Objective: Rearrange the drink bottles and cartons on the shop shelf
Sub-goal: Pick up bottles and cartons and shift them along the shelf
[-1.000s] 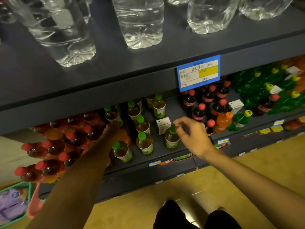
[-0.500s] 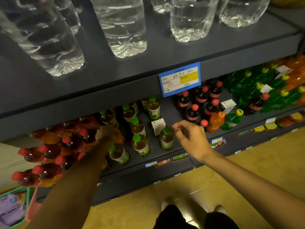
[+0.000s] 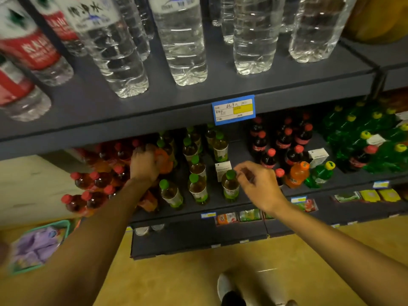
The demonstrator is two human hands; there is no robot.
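On the middle shelf [image 3: 220,209] stand several green-capped tea bottles. My left hand [image 3: 143,165] reaches deep into the shelf and grips an orange bottle [image 3: 164,160] between the red-capped bottles [image 3: 97,180] and the tea rows. My right hand [image 3: 259,184] hovers with loosely curled fingers just right of the front tea bottle [image 3: 230,186], fingertips beside its green cap, holding nothing. A small white carton [image 3: 223,170] stands right behind that bottle. Another white carton [image 3: 318,155] sits among the cola bottles [image 3: 268,160].
Large water bottles [image 3: 185,51] fill the upper shelf, whose edge carries a blue price tag [image 3: 233,109]. An orange soda bottle [image 3: 298,174] and green bottles [image 3: 353,133] stand to the right. A teal basket [image 3: 39,244] sits on the floor at left, my shoe [image 3: 225,286] below.
My right hand let go of the front tea bottle's cap and now hovers beside it. My left hand closed round the orange bottle. The camera tilted up.
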